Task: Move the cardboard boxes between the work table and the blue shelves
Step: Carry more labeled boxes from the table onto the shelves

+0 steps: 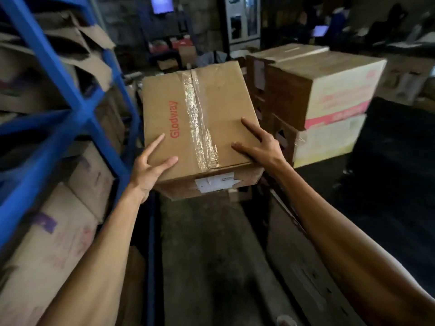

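A brown cardboard box [200, 114], taped down its middle and printed "Glodway" in red, is held in the air in front of me, with a white label on its near face. My left hand [148, 168] grips its near left corner, thumb and forefinger on top and the other fingers hidden. My right hand [261, 147] grips the near right corner the same way. The blue shelves [77, 109] stand close on the left, full of cardboard boxes [47, 243].
Stacked boxes [329, 85] with pink and yellow print sit at the right, just beyond the held box, on a dark surface [388, 172]. A narrow strip of concrete floor [211, 255] runs between the shelves and that surface. Clutter and lit screens fill the dim background.
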